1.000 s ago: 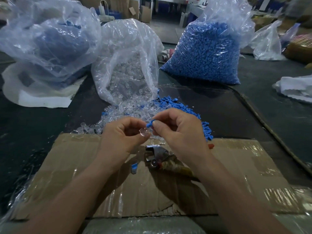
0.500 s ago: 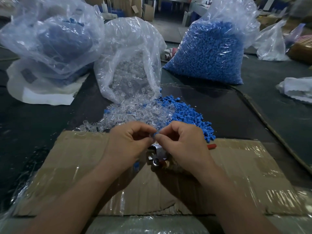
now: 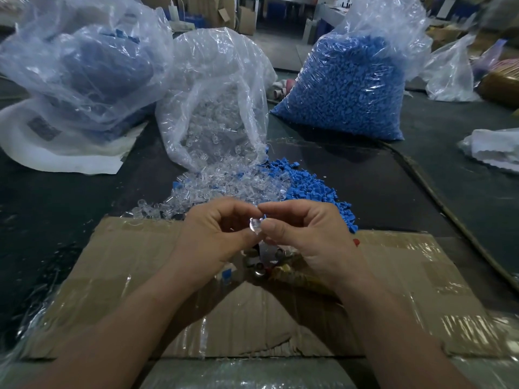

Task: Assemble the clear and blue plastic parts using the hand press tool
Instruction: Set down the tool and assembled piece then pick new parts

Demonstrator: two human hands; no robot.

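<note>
Clear part [image 3: 255,227] pinched mid-air, both hands on it!
L hand [image 3: 213,238] & R hand [image 3: 310,237] curled, thumb + index tips gripping it; press tool [image 3: 259,270] on cardboard [image 3: 134,262] below.

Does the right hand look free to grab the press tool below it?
Probably not yet: the right hand pinches the clear part with the left hand; the press tool lies unblocked just beneath.

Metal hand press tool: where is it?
Head view, centre: the metal hand press tool lies on the brown cardboard sheet, partly under the right hand, beside a blue plastic part.
</note>
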